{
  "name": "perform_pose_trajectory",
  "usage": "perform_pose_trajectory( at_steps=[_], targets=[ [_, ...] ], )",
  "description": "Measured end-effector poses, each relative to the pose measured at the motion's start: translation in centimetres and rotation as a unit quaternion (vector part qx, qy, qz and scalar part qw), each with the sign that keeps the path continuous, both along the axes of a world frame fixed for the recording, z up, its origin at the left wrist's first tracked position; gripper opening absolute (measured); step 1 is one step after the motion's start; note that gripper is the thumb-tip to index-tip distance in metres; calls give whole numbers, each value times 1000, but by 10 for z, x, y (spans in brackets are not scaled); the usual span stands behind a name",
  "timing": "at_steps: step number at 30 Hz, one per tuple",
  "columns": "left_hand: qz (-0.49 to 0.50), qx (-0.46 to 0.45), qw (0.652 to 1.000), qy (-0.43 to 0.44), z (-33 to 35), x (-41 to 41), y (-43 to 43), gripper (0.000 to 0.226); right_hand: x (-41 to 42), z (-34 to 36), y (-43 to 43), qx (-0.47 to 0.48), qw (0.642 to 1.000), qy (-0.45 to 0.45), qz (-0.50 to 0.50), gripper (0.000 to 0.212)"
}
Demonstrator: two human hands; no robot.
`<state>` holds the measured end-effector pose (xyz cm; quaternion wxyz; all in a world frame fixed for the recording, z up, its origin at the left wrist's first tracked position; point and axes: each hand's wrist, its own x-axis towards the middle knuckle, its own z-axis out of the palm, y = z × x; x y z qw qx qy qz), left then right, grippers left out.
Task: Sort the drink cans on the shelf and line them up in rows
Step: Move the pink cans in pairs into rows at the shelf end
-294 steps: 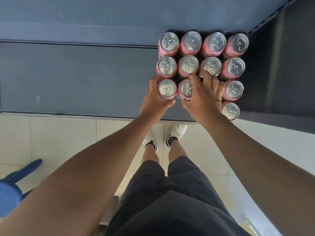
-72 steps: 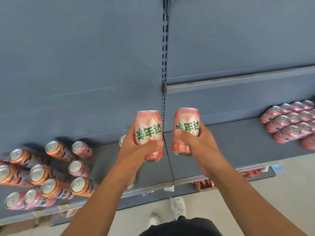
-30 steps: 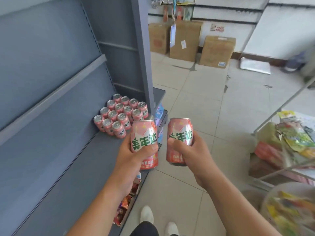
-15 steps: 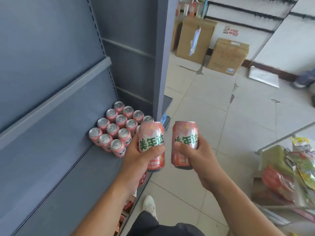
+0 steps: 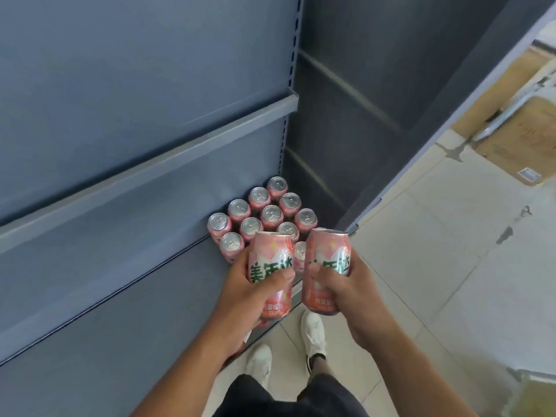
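Grey-blue metal shelf (image 5: pixel 135 311) on the left, pale tiled floor (image 5: pixel 451 251) on the right. Block of pink aluminium drink cans (image 5: pixel 272 213) stands upright in tight rows at the shelf's far right end. Left hand (image 5: pixel 252 293) has fingers and thumb curled round a pink can with green lettering (image 5: pixel 270 260). Right hand (image 5: pixel 346 290) grips a second matching pink can (image 5: pixel 329 254). Both are upright, side by side, not touching, near the block by the shelf's front edge. White shoes (image 5: pixel 314 329) below.

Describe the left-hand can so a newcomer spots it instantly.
On the grey shelf, a block of upright pink cans stands at the right end. Just before it, two more pink cans are held aloft. The can in the left hand is the shelf-side one; the can in the right hand hangs over floor tiles.
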<state>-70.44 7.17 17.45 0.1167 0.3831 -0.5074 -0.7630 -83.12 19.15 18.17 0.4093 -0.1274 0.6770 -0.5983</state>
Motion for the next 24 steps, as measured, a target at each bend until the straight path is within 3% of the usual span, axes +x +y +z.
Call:
perform_pose_trajectory(
  at_steps=[6, 14, 24],
  targets=[
    [104, -15, 993, -48, -19, -21, -7, 48, -42, -26, -36, 19, 994, -22, 106, 34],
    [205, -17, 970, -130, -57, -34, -6, 70, -80, -64, -69, 50, 969, 42, 237, 56],
    [227, -52, 954, -190, -117, -28, 19, 71, -87, -115, -80, 101, 924, 132, 344, 63]
  ],
)
